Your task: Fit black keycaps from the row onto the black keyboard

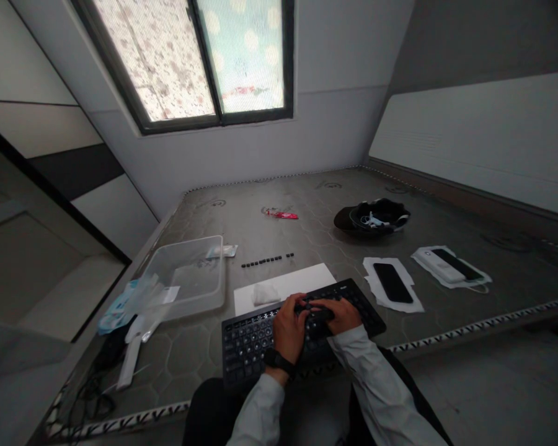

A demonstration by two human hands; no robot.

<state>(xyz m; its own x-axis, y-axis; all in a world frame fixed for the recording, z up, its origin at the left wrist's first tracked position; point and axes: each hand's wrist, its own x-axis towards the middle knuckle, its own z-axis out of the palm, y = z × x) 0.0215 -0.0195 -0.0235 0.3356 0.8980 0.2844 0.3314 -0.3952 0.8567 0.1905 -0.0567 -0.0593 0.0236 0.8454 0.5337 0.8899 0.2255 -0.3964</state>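
A black keyboard (246, 350) lies at the front edge of the surface, close to my lap. Across its left and middle part, several key positions show bright spots and seem to lack their caps. My left hand (289, 328), with a black watch on the wrist, is over the keyboard's middle, its fingers curled and pinched. Right beside it, my right hand (343, 314) is closed, fingers pointing left, around something small and dark that I cannot make out. The fingertips of both hands meet there. Beyond the keyboard, small black keycaps (261, 261) stand in a row.
White paper (309, 280) with a crumpled wipe (265, 294) lies behind the keyboard. A clear plastic box (190, 303) is left, a white-handled tool (129, 362) near it. Right are a phone (393, 283), a white device (441, 265) and a black cap (372, 218). A red packet (286, 215) lies farther back.
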